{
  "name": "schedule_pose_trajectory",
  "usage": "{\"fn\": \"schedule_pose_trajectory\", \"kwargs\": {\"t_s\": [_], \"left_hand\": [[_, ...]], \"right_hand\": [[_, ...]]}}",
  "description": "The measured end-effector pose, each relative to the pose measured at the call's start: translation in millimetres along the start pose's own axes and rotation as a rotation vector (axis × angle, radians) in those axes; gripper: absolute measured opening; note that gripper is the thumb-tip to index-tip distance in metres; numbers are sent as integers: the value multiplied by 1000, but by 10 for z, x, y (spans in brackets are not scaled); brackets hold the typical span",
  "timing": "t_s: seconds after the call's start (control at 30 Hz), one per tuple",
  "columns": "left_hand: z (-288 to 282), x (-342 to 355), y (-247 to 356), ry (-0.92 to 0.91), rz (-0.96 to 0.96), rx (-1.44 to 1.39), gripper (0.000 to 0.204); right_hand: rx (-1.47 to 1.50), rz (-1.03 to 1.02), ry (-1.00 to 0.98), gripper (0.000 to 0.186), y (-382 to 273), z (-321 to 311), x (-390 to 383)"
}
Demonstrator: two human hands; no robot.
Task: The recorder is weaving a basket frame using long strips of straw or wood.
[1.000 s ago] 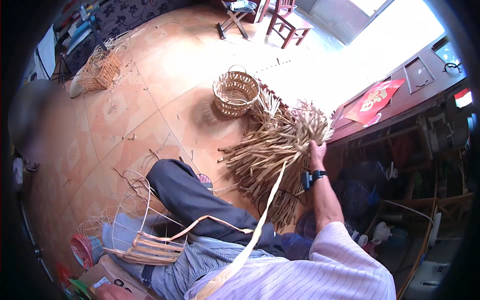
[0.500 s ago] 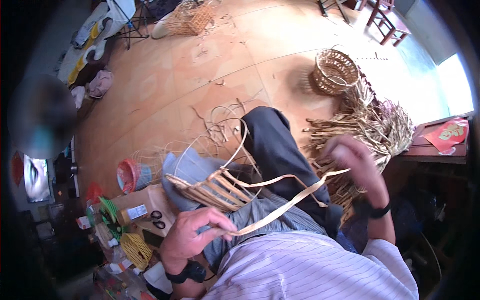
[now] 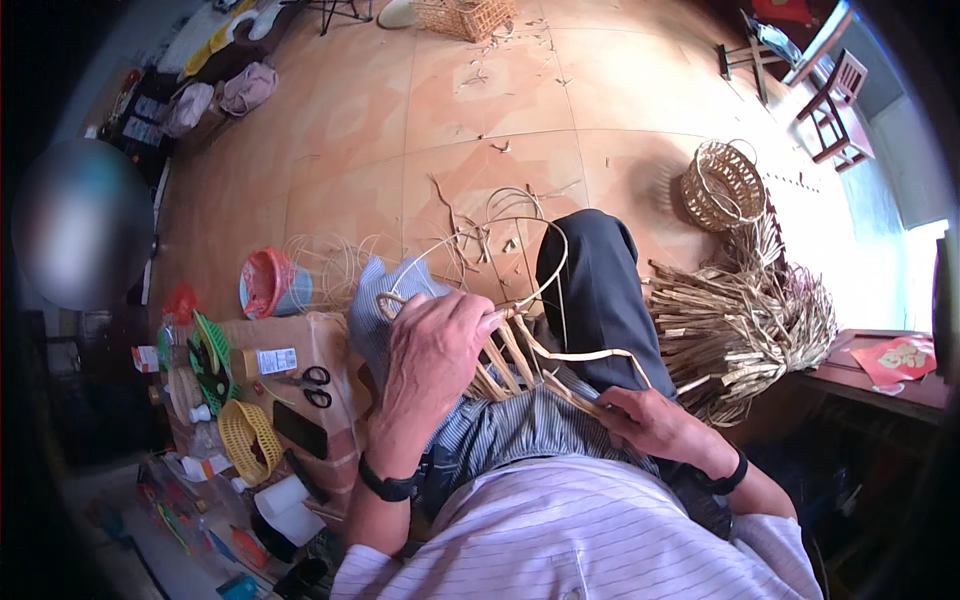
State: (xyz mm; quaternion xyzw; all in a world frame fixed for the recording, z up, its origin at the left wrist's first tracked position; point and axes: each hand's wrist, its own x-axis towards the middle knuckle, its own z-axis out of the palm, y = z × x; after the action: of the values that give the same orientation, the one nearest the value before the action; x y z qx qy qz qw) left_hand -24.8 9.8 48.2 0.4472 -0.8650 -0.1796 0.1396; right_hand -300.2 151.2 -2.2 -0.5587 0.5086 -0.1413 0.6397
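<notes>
A part-woven basket frame (image 3: pixel 513 357) of pale flat stakes rests on my lap, with a thin cane hoop (image 3: pixel 566 262) arching from it. My left hand (image 3: pixel 432 345) is closed over its upper edge, thumb and fingers together near where the stakes meet the rim. Low over my right thigh, my right hand (image 3: pixel 660 425) is closed on a flat straw strip (image 3: pixel 568 392) that runs from the stakes into its fingers. Another bent strip (image 3: pixel 590 355) juts from the rim toward my right knee. The left palm hides part of the frame.
A heap of dried straw (image 3: pixel 745 325) lies at my right, with a finished woven basket (image 3: pixel 722 187) behind it. On the left are scissors (image 3: pixel 317 387), a phone (image 3: pixel 300 430), a yellow plastic basket (image 3: pixel 250 440) and a lined bucket (image 3: pixel 270 283). Another woven basket (image 3: pixel 463 17) stands far ahead.
My left hand has moved up onto the basket frame's rim. My right hand has come down and inward from the raised straw strip to my lap. The view has shifted too.
</notes>
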Motion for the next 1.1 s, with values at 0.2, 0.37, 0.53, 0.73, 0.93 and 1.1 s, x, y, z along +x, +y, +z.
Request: {"fn": "schedule_pose_trajectory", "kwargs": {"t_s": [0.2, 0.37, 0.53, 0.73, 0.93, 1.1], "left_hand": [[6, 69, -30, -53, 32, 1, 17], [-126, 221, -188, -13, -27, -93, 24], [-357, 362, -503, 40, -101, -200, 32], [-129, 333, -675, -8, -98, -277, 35], [-49, 238, -411, 386, -3, -74, 33], [78, -278, 38, 271, -27, 33, 47]], "right_hand": [[176, 218, -56, 30, 43, -61, -127], [285, 274, -109, 35, 64, -61, -122], [381, 196, -113, 32, 172, 39, 11], [1039, 114, -120, 19, 92, 290, 468], [1271, 9, -252, 26, 187, 467, 815], [1319, 12, -301, 30, 204, 511, 855]]}}
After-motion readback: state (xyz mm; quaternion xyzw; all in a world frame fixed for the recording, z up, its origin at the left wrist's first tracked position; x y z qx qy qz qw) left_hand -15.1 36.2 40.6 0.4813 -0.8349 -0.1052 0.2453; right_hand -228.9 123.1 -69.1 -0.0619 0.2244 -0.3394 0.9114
